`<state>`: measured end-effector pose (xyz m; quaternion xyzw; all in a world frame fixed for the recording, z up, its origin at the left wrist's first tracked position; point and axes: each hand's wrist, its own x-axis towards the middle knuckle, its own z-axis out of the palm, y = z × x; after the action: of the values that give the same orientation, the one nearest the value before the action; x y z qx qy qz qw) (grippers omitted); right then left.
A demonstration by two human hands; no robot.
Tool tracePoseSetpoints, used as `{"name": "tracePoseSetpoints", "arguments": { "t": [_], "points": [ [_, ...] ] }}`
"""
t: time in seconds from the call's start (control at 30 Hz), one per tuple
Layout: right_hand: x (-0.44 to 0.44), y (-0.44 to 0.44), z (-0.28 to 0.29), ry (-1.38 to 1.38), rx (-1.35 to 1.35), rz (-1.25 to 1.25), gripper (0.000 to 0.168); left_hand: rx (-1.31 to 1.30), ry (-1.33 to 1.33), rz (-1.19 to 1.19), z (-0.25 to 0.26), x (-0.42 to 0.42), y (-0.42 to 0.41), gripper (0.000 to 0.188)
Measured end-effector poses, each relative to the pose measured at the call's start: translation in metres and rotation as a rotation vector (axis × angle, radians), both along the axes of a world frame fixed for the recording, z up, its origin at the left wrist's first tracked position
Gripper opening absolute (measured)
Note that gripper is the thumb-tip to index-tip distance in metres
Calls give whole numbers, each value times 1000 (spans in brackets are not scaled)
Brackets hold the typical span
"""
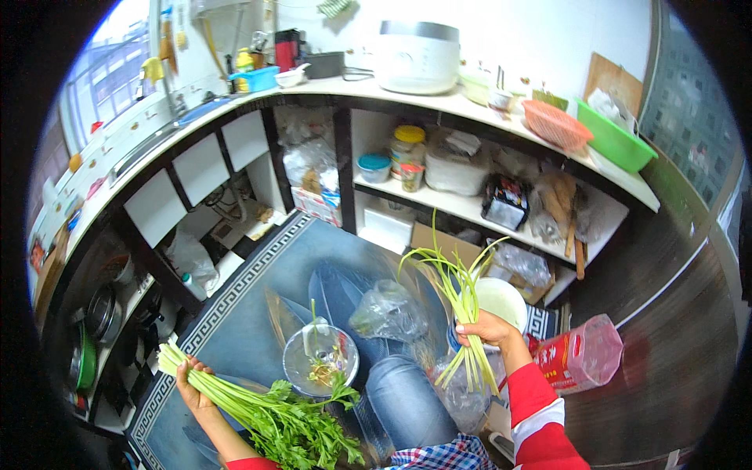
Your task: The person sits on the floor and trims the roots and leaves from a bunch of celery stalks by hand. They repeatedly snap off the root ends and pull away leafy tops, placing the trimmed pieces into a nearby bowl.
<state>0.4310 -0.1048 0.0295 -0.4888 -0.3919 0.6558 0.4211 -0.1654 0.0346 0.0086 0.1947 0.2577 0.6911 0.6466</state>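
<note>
My left hand [192, 385] grips a bunch of leafy celery [252, 405] by its pale cut stalks, at the lower left; the leaves spread to the right over my lap. In my right hand [484, 329] is a bundle of long, thin, yellow-green stalks [461, 288], held near their lower end, the upper ends fanning out and drooping. Between my hands stands a small waste bin with a clear liner [294, 367], holding plant scraps. A clear plastic bag with something green inside [390, 311] lies beyond my knee.
A white bucket [502, 299] stands behind my right hand, with a red and pink plastic package [581, 355] to its right. A patterned blue rug [235, 335] covers the floor. Open shelves [452, 197] under the curved-looking countertop [329, 88] hold jars and bags. A green basin [617, 138] sits on top.
</note>
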Motion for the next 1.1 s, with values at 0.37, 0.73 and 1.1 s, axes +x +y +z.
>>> {"name": "tracePoseSetpoints", "arguments": {
  "t": [0.37,0.73,1.1],
  "points": [
    [-52,8,51,90,95,11,18,30,-81,36,2,-9,-9,21],
    [14,-85,29,190,253,-608,15,38,-48,-70,0,2,0,19],
    [70,-138,19,134,205,-1023,18,30,4,-155,-12,9,15,19]
  ]
}}
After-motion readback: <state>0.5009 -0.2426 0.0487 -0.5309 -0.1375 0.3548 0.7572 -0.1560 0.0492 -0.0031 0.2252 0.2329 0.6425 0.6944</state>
